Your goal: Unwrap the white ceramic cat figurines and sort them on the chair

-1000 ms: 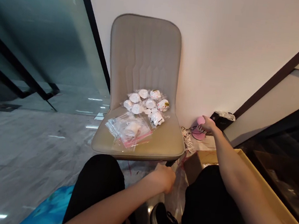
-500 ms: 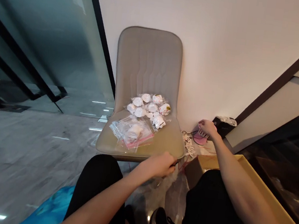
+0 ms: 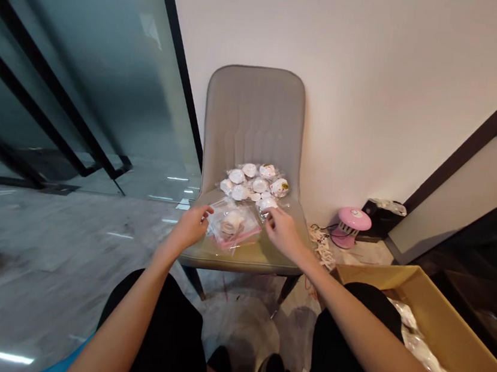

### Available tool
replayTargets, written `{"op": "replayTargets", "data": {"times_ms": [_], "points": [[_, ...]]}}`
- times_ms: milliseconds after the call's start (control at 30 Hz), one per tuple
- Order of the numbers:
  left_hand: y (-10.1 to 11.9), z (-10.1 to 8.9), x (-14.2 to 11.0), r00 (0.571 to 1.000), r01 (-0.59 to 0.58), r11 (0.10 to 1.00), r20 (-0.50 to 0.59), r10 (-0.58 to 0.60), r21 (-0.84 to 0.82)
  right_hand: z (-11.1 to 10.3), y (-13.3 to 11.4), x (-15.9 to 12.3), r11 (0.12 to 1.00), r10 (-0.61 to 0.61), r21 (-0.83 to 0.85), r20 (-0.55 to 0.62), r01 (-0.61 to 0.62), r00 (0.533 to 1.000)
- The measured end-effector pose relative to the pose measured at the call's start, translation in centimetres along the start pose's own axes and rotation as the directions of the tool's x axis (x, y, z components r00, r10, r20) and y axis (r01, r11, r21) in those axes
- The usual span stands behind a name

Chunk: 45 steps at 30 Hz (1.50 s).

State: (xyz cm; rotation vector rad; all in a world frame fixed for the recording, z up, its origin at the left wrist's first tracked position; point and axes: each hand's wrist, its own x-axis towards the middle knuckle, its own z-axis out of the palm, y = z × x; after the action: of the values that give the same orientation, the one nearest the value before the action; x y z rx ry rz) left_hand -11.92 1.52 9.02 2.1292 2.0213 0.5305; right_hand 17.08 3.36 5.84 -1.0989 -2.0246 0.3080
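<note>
Against a white wall (image 3: 377, 93), we are sitting before a beige upholstered chair (image 3: 254, 120), with an open cardboard box (image 3: 432, 311) on our right and a small pink device (image 3: 352, 226) on the floor beyond it. On the seat, we are working close to a clear zip bag (image 3: 233, 225) lying in front of a heap of white wrapped pieces (image 3: 253, 182). Our left hand (image 3: 189, 228) is staying open just beside the bag, while our right hand (image 3: 283, 232) is curling at its far corner; we cannot tell whether it is gripping plastic. We are risking slippery wrappers sliding off the seat if we tug carelessly.
</note>
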Motion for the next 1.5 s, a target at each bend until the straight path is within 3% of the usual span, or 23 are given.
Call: {"op": "replayTargets", "data": {"times_ms": [100,167,367,533,700,833,1000,1200,1500], "points": [[-0.6,0.5,-1.1,0.987,-0.037,0.999,0.156,0.032,0.029,3.3,-1.6,-0.5,0.999,0.008,0.040,0.050,-0.010,0.999],[-0.1,0.9,-1.8,0.979,-0.067,0.998,0.194,0.061,0.022,4.7,-2.6,-0.9,0.998,0.026,0.054,0.058,-0.030,0.998],[1.0,1.6,-2.3,0.986,0.023,0.989,0.158,-0.047,0.149,7.9,-5.1,-3.4,0.997,0.054,-0.057,0.085,-0.050,0.995],[2.0,1.8,-2.2,0.994,0.025,0.977,0.098,-0.047,0.214,10.1,-5.0,-4.5,0.995,0.048,-0.096,0.111,-0.037,0.993],[3.0,2.6,-1.5,0.996,-0.087,0.972,0.006,0.088,0.218,10.4,-4.9,-4.1,0.994,0.060,-0.104,0.180,-0.041,0.982],[3.0,3.8,-0.4,0.971,-0.227,0.949,-0.021,0.238,0.219,10.1,-5.1,-4.0,0.983,0.026,-0.182,0.204,0.011,0.979],[2.9,4.8,-0.1,0.941,-0.299,0.918,-0.078,0.329,0.261,10.0,-5.2,-4.1,0.970,0.022,-0.243,0.202,0.028,0.979],[3.4,5.1,-0.1,0.931,-0.298,0.907,-0.121,0.345,0.297,9.7,-5.5,-3.9,0.973,0.050,-0.230,0.211,0.000,0.976],[3.7,5.6,-0.2,0.947,-0.197,0.936,-0.190,0.258,0.293,10.3,-5.0,-3.7,0.969,0.036,-0.246,0.186,0.011,0.982]]}}
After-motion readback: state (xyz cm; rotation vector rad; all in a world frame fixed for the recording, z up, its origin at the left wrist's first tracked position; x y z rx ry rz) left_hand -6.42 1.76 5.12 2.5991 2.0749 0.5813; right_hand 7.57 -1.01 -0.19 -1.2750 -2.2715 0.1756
